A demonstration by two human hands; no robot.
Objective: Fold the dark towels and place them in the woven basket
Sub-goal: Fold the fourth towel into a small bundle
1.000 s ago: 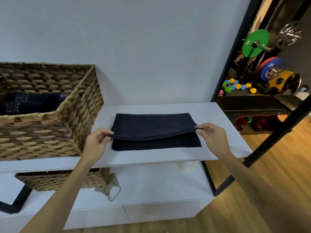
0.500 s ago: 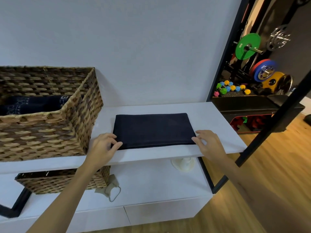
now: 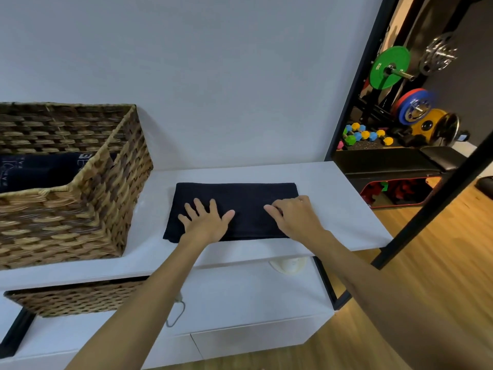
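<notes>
Fold complete; I flatten dark towel [image 3: 234,198] beside woven basket [image 3: 88,209].
Left hand [image 3: 206,220] moved onto it, flat and spread; right hand [image 3: 296,218], no longer pinching, seemingly presses curled, holding nothing.

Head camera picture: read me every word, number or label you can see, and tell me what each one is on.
Dark towel in the woven basket: pale lettering at its fold, cut off by the rim, unreadable.
Same towel, left part: more pale print, too blurred to read.
Green weight plate: white marking, too small to read.
Folded towel under the hands: no text visible.
</notes>
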